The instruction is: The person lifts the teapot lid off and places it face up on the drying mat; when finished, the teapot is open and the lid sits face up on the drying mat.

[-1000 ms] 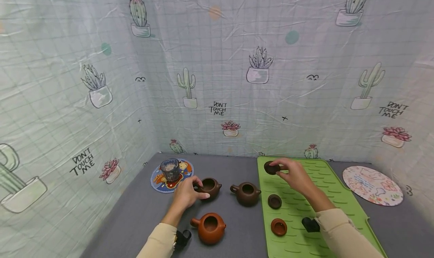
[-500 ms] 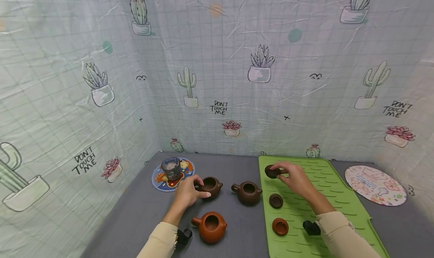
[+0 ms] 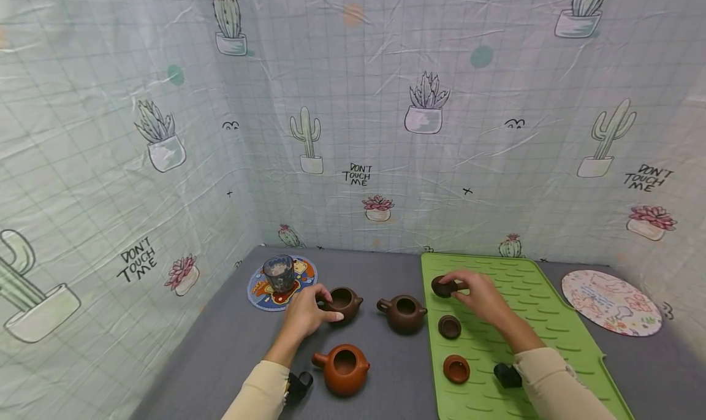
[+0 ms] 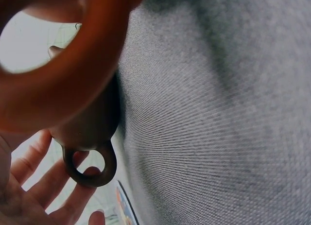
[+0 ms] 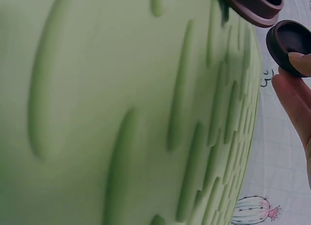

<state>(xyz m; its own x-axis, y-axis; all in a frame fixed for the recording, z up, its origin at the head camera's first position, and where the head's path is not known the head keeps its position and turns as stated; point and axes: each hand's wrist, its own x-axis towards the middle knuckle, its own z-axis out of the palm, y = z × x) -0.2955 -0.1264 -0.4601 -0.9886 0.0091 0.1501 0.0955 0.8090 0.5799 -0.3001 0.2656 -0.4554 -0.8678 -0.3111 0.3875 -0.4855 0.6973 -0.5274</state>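
Observation:
On the left, my left hand (image 3: 305, 313) holds a small dark brown teapot (image 3: 350, 309) that has no lid on it. Its thumb lies along the near side, and the left wrist view shows fingers at the ring handle (image 4: 111, 169). My right hand (image 3: 481, 297) pinches a dark brown lid (image 3: 440, 288) between thumb and fingers above the green mat (image 3: 518, 285). Nearer on that mat lie a second dark brown lid (image 3: 449, 327) and a reddish-brown lid (image 3: 456, 369). Between the hands stand another lidless brown teapot (image 3: 405, 325) and, closer, an orange-brown teapot (image 3: 344, 383).
A glass (image 3: 279, 276) stands on a round blue patterned coaster (image 3: 259, 297) at the back left. Right of the green mat lies a pale floral round mat (image 3: 612, 300). A cactus-print curtain (image 3: 353, 101) rises behind the grey tabletop (image 3: 386, 377).
My right hand has brought the dark brown lid slightly nearer to me over the green mat. My left hand stays on its teapot.

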